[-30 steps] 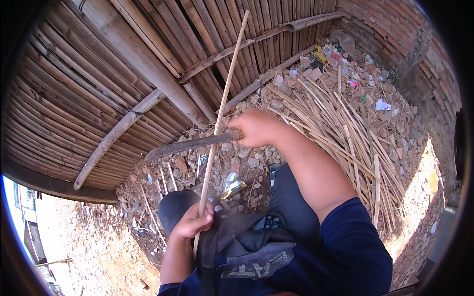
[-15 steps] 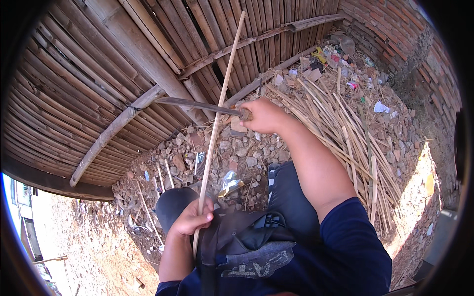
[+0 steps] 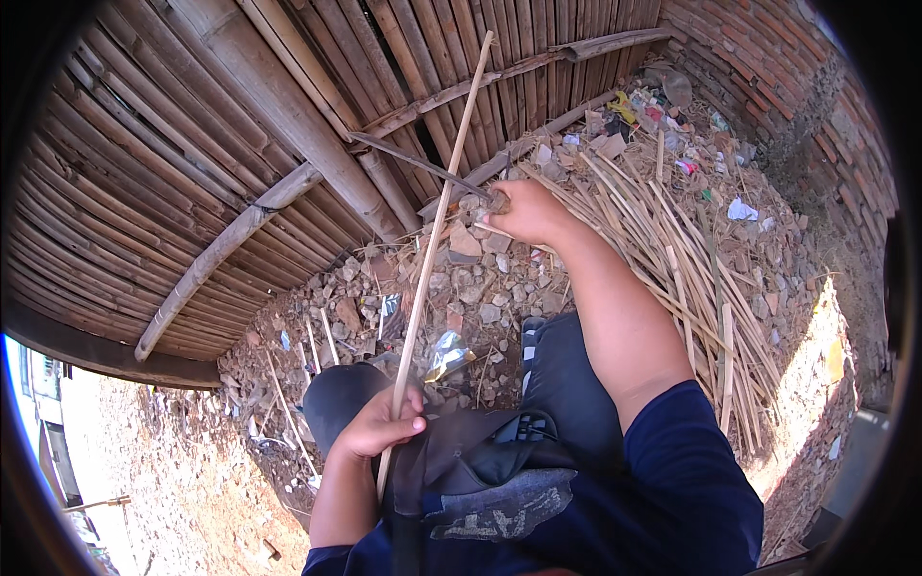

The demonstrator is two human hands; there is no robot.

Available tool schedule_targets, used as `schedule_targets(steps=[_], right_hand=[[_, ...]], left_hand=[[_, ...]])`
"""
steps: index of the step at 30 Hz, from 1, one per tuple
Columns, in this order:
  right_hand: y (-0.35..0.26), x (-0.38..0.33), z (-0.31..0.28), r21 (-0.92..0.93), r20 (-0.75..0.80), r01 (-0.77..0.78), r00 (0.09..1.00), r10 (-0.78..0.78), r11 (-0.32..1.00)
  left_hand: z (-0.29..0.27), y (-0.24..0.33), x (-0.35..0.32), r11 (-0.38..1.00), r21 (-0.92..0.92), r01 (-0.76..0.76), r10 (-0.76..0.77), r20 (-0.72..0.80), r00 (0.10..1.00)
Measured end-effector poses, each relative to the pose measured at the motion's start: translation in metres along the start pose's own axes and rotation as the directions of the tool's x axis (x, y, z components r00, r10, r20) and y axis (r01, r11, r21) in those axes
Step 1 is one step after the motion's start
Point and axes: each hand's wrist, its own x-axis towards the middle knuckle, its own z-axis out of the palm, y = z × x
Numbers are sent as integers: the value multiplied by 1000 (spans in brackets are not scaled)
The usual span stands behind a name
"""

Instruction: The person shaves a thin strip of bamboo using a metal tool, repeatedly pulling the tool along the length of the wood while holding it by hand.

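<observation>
Near my lap, my left hand [image 3: 384, 422] is wrapped round the lower part of a long pale bamboo strip [image 3: 429, 252], which leans up and away to the right. Farther out, my right hand [image 3: 523, 211] grips the handle of a long, dark-bladed machete [image 3: 413, 161]. Its blade points to the upper left and crosses the strip above its middle; whether it touches the strip I cannot tell. The right fingers are partly hidden behind the hand and handle.
To the right lies a heap of split bamboo strips [image 3: 663, 250] on rubble and litter. A bamboo slat wall [image 3: 192, 182] with thick poles rises ahead and left. A brick wall [image 3: 749, 58] stands at the far right. A shiny wrapper [image 3: 449, 355] lies before my knees.
My right hand has shifted slightly right and nearer, and the machete's blade now slants more steeply up to the left. The bamboo strip's top has tipped a little to the right.
</observation>
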Motion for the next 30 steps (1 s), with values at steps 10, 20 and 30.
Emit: schedule_targets(steps=[10, 20, 30], right_hand=[[-57, -25, 8, -194, 363, 294, 908, -210, 936], [12, 5, 3, 45, -47, -55, 997, 57, 997], [-37, -16, 4, -128, 274, 188, 950, -147, 974]], left_hand=[[-1, -1, -1, 999, -23, 25, -26, -21, 999], [0, 0, 2, 999, 50, 16, -16, -11, 1000], [-1, -3, 2, 1000, 3, 10, -10, -19, 1000]])
